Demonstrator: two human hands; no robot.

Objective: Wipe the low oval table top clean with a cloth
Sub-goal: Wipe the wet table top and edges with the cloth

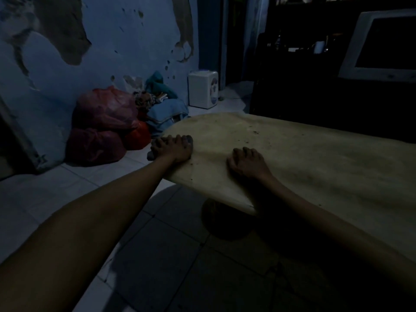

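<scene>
Dim tiled room, pale oval table top (304,158) low over the floor, both hands on its near-left end and no cloth in sight.

The left hand (172,147) lies at the table's left edge, fingers curled over the rim, a small dark thing poking out beneath it that is too murky to name; the right hand (246,162) rests on the top just beside it, fingers loosely bent, holding nothing I can see. Dark specks and smudges dot the surface (thickest toward the far side). My worry: with weight leaning on one end of a single-pedestal table, it may tip or skid on the tiles; in this gloom, patches of grime could be missed, and crumbs swept off the edge would land by the red bags (101,127).
</scene>
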